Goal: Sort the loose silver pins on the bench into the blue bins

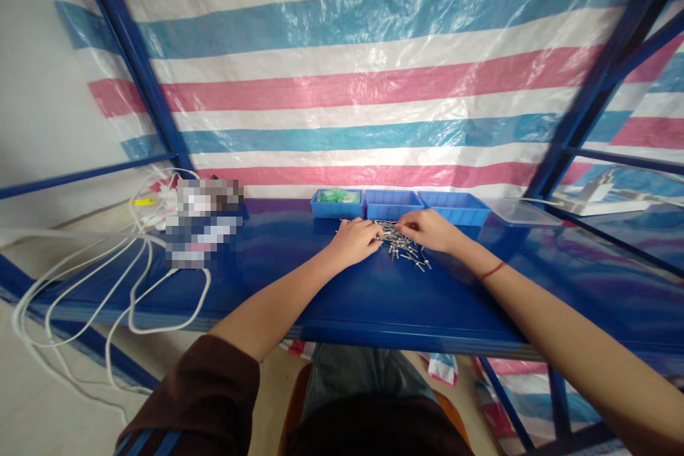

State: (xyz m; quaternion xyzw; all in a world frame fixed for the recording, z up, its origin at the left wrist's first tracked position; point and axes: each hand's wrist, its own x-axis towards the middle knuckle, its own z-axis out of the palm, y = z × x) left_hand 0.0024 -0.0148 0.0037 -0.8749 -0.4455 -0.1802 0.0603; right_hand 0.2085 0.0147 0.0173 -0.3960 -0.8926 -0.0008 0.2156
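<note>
A loose heap of thin silver blind rivets (405, 246) lies on the blue tabletop (331, 303), in front of a row of blue plastic bins. My left hand (357, 239) is at the heap's left side, its fingers bent down and closed on rivets there. On the upper right side of the heap, my right hand (427, 229) has thumb and fingers pinched together at the rivets. The fingertips of both hands partly cover the pieces they touch, so how many each holds is hidden.
The left bin (338, 209) contains green items; beside it stand a middle bin (392, 205) and a right bin (454, 208). A clear lid (524, 212) lies farther right, near a white power strip (609, 205). White cables (133, 299) loop over the table's left edge.
</note>
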